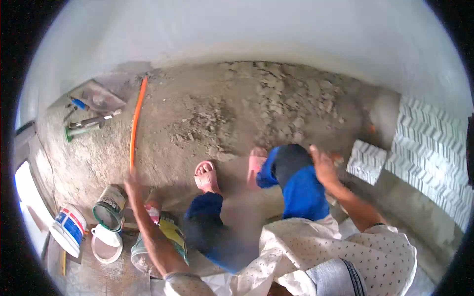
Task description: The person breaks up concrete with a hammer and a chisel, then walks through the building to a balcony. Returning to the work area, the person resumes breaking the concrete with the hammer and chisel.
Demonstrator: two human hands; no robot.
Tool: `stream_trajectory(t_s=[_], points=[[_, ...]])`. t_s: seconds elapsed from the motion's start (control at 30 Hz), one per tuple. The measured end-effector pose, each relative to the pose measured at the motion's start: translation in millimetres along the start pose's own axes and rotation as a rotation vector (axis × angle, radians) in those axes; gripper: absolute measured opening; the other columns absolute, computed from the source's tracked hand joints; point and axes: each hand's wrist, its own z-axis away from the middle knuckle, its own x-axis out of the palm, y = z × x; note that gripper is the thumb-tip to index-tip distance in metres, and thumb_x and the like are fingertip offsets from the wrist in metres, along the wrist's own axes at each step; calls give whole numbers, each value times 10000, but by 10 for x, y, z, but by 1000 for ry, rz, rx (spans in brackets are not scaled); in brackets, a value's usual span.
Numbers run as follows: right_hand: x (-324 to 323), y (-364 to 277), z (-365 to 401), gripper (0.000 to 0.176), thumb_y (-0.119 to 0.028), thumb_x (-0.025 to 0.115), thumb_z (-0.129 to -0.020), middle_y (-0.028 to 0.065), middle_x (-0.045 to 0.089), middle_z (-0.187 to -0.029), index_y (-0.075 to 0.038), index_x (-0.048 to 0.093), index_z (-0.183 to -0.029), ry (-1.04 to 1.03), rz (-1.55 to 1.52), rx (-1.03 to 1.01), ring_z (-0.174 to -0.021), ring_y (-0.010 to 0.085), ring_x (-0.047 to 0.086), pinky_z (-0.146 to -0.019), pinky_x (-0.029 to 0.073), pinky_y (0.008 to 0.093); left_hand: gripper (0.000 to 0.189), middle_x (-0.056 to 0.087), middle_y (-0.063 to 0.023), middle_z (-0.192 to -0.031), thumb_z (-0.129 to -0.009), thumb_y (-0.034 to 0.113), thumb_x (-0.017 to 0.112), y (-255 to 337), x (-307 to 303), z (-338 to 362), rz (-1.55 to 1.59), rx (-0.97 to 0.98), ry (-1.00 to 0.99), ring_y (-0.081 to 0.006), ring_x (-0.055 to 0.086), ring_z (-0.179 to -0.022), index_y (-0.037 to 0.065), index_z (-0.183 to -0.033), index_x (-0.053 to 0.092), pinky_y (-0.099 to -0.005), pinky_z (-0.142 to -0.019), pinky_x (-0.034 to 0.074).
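My left hand (132,183), smeared by motion, is closed around the near end of a long, thin orange rod (137,118). The rod stretches away over the dusty floor toward the far wall. Beside my bent knee is my right hand (323,166), its fingers loosely extended and nothing visible in it. Grey rubble (291,103) is spread over the floor in front of my feet, with a smaller heap of broken pieces (205,118) nearer the middle. Pink sandals (205,176) are on my feet.
At left lie a tray-like piece (101,96), a hammer-like tool (91,121) and a green-ended tool (81,130). Paint buckets (69,229), a green-rimmed can (108,207) and a larger tub (143,256) stand nearby. Stacked grooved white-grey tiles (427,148) and a smaller stack (366,162) line the right.
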Motion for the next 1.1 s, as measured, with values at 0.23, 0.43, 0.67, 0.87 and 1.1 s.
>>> stream_trajectory(t_s=[0.23,0.43,0.67,0.87,1.1], points=[[-288,682,2493,515,-400,661,-774,269,173,-1461,-221,553,-1244,144,91,-592,-1294,535,229,-935,295,703,298,578,-177,-741,-901,273,496,-1001,1589,3134,-6,314,-57,-312,466,-603,-15,-944,561,-444,-558,391],[-189,1359,3037,383,-382,627,-788,237,147,-1476,-188,634,-1118,81,-26,-569,-1325,496,191,-921,259,748,371,565,-179,-948,-946,303,392,569,1237,5176,187,172,-166,-303,500,-854,-9,-1094,525,-406,-757,395],[-566,1133,2660,428,-409,575,-830,289,301,-1388,-155,609,-1173,-133,-116,-822,-1253,478,317,-1014,301,552,507,523,-179,-1198,-980,381,298,1314,877,5837,487,9,147,-288,487,-1134,-8,-1254,474,-360,-969,359],[-421,1194,2357,403,-389,554,-859,288,493,-1239,-131,610,-1164,-195,-198,-1005,-1166,449,445,-975,380,462,617,508,-172,-1287,-978,476,267,1195,766,5964,915,-183,183,-282,453,-1207,-19,-1279,477,-346,-1028,310],[-758,760,2123,397,-365,544,-874,224,558,-1173,-91,607,-1153,-203,6,-1033,-1112,399,503,-946,403,434,593,583,-195,-1183,-991,436,258,785,909,5813,1026,-214,241,-281,521,-1120,-43,-1253,488,-370,-995,345]])
